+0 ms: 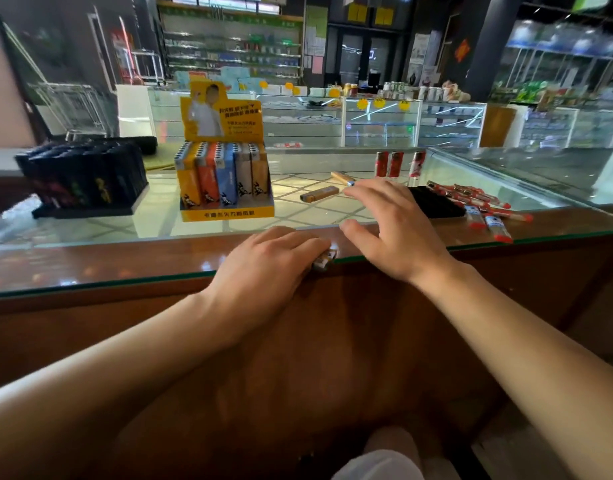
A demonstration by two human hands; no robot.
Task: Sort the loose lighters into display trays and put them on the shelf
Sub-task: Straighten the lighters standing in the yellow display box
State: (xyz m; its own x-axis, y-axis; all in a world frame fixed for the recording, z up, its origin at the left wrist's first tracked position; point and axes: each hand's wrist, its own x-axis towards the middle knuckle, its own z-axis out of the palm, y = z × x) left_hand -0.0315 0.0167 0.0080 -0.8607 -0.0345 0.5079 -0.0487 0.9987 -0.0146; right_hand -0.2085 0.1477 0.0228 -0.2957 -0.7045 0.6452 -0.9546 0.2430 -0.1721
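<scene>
left hand: curled round a lighter at the counter's near edge
right hand: spread wide, holding nothing; over the glass
yellow tray: full; left of centre

Both forearms are bare to the frame edge; no sleeves, watch or rings. Left hand and right hand ungloved. Pale trouser knee at 6 o'clock.

The glass-topped wooden bench carries a yellow cardboard display tray of lighters, a black tray of dark lighters, a loose gold lighter and scattered red-capped lighters.
</scene>
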